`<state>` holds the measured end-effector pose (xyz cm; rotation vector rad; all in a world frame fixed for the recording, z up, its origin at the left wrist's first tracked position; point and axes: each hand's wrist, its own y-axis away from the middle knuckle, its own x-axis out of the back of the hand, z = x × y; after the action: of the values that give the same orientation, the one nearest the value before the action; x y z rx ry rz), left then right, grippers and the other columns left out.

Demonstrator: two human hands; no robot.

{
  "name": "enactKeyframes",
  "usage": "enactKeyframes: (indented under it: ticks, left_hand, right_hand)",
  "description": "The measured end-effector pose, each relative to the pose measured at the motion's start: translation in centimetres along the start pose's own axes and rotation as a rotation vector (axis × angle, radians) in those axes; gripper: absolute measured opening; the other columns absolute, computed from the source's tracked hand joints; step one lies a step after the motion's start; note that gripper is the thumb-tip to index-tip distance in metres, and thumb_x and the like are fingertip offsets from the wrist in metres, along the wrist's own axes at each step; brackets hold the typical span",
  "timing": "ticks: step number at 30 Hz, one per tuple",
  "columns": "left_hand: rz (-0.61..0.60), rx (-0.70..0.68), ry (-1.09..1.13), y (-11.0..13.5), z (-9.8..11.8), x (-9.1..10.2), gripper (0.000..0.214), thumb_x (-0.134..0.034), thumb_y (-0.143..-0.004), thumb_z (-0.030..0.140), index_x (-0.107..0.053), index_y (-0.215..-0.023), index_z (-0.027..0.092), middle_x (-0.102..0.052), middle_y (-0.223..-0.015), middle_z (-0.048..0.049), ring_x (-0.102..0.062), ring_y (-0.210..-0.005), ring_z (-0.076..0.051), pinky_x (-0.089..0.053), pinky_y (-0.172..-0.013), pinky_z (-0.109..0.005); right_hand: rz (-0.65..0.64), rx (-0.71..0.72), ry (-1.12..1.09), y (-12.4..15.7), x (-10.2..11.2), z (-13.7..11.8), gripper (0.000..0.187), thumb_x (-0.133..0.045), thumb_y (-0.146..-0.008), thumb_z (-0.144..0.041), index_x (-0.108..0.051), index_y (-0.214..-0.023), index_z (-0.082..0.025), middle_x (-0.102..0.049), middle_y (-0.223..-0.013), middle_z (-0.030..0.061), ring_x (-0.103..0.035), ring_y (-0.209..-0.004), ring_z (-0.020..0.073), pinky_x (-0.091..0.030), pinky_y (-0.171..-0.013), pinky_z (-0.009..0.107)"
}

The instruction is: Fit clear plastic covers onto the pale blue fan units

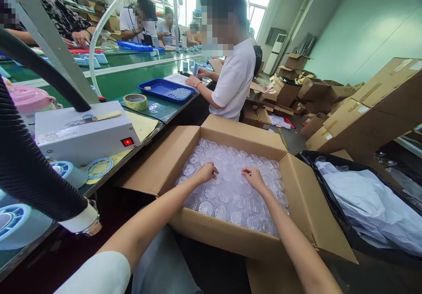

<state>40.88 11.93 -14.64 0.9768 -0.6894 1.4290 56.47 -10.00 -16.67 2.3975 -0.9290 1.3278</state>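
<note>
L hand [207, 172], R hand [253, 178]: fingers [247, 170] near-pinched abv clear discs [221, 211], hold unclear

Many clr plastic discs [221, 212], spoke-patterned, packed close in rows w/in open cardbd box [224, 237].

Clear spoke-patterned discs [221, 211], brown box [227, 238]

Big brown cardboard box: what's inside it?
Inside the open brown cardboard box are many clear round plastic pieces. Anything beneath that top layer is covered, so I can't tell what's there.
</note>
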Motion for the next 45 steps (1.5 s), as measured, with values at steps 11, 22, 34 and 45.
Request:
enactKeyframes:
  ticks: [11, 22, 34, 45]
  left_hand:
    - [0.339, 0.068, 0.078, 0.5, 0.8, 1.4, 0.032, -0.058, -0.095, 0.033, -0.059, -0.121, 0.015, -0.062, -0.122, -0.0101, -0.063, -0.106, -0.022, -0.055, -0.091, -0.043]
    - [0.103, 0.154, 0.016, 3.6, 1.1, 2.2, 0.029, -0.058, -0.095, 0.034, -0.061, -0.119, 0.016, -0.062, -0.122, -0.0098, -0.063, -0.107, -0.022, -0.054, -0.092, -0.043]
    - [0.137, 0.225, 0.108, 3.0, 1.8, 2.7, 0.034, -0.058, -0.095, 0.033, -0.058, -0.123, 0.014, -0.062, -0.121, -0.0103, -0.064, -0.104, -0.022, -0.056, -0.089, -0.043]
    - [-0.309, -0.044, 0.193, 4.3, 2.9, 2.6, 0.029, -0.06, -0.094, 0.036, -0.063, -0.11, 0.012, -0.066, -0.108, -0.0069, -0.066, -0.094, -0.02, -0.057, -0.083, -0.038]
  right_hand:
    - [0.012, 0.124, 0.013, 1.7, -3.4, -7.5, 0.026, -0.065, -0.092, -0.037, -0.066, -0.11, -0.017, -0.061, -0.127, 0.0089, -0.053, -0.121, 0.0278, -0.04, -0.105, 0.054]
    - [0.543, -0.099, -0.445, -0.2, 2.2, -2.5, 0.027, -0.058, -0.098, -0.037, -0.062, -0.112, -0.014, -0.066, -0.108, 0.0066, -0.066, -0.093, 0.0199, -0.056, -0.083, 0.04]
    - [0.43, -0.242, -0.471, 0.0, 2.1, -0.5, 0.029, -0.057, -0.099, -0.037, -0.061, -0.116, -0.015, -0.066, -0.108, 0.0068, -0.066, -0.09, 0.0189, -0.058, -0.079, 0.038]
    - [-0.083, -0.191, -0.118, 3.3, -2.2, -4.0, 0.038, -0.067, -0.092, -0.033, -0.059, -0.125, -0.017, -0.057, -0.133, 0.0115, -0.055, -0.121, 0.0294, -0.045, -0.103, 0.054]
